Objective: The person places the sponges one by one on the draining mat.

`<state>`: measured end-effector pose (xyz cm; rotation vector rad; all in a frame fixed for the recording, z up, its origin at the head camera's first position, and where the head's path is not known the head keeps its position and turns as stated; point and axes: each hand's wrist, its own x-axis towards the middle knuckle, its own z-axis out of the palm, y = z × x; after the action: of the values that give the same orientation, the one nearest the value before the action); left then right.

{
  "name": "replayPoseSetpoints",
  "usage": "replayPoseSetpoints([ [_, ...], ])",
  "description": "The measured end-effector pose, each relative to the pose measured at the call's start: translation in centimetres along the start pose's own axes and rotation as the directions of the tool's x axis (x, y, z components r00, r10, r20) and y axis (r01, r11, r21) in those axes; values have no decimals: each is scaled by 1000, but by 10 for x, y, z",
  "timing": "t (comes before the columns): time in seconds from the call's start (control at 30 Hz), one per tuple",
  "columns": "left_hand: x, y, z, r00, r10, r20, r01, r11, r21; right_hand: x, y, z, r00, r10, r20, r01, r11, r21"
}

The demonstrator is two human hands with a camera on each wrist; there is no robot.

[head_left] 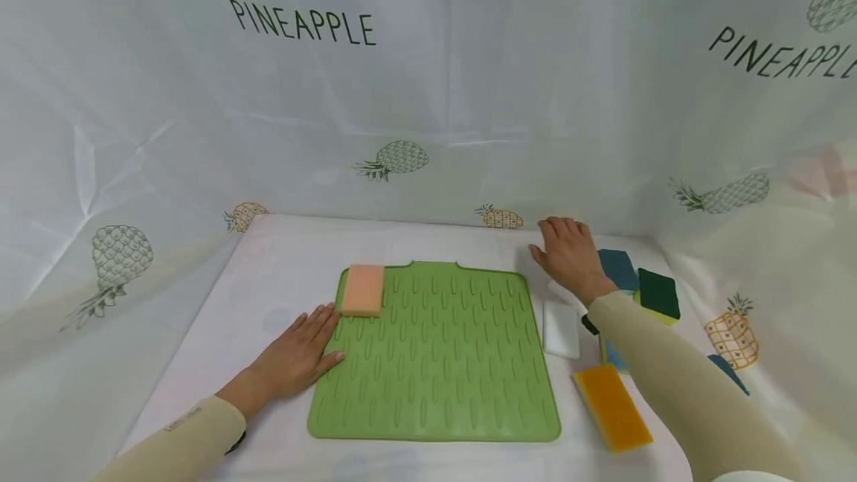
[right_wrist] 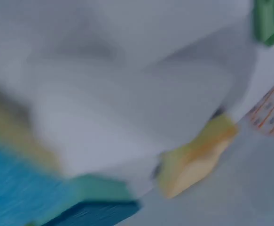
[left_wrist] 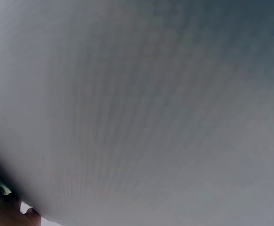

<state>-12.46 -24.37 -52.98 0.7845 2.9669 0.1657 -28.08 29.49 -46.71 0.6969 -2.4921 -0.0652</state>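
Note:
A green ribbed mat (head_left: 435, 363) lies on the white table with a peach sponge (head_left: 363, 290) at its far left corner. My left hand (head_left: 301, 352) rests flat across the mat's left edge, fingers extended, just below that sponge. At the far right of the table my right hand (head_left: 569, 253) reaches palm down, its thumb spread well apart from the fingers. Ahead of that wrist, a blurred yellow-and-orange block (right_wrist: 198, 157) appears near the table's back edge in the right wrist view. The hand hides it from the head view. Only fingertips (left_wrist: 32, 216) show in the left wrist view.
Right of the mat lie a white sponge (head_left: 561, 329), an orange sponge (head_left: 614, 407), a blue sponge (head_left: 617, 270) and a dark green and yellow sponge (head_left: 659, 294). My right forearm passes over this group. White curtain (head_left: 469, 95) with pineapple prints encloses the table.

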Motion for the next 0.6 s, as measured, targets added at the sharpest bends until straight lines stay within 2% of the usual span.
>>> replayPoseSetpoints([
  [0.13, -1, -3, 1, 1000, -2, 2, 2, 1000, 13, -23, 32, -6, 987, 101, 128, -97, 995, -35],
  [0.3, -2, -4, -2, 1000, -10, 7, 10, 1000, 23, -37, 49, -6, 953, 168, 252, -156, 985, -67],
  [0.43, -2, -3, -2, 1000, -8, 8, 7, 1000, 23, -41, 54, -2, 939, 187, 289, -175, 982, -65],
  [0.6, -1, 2, -1, 1000, -10, 1, 10, 1000, 14, -44, 59, 4, 940, 184, 287, -176, 983, -57],
])
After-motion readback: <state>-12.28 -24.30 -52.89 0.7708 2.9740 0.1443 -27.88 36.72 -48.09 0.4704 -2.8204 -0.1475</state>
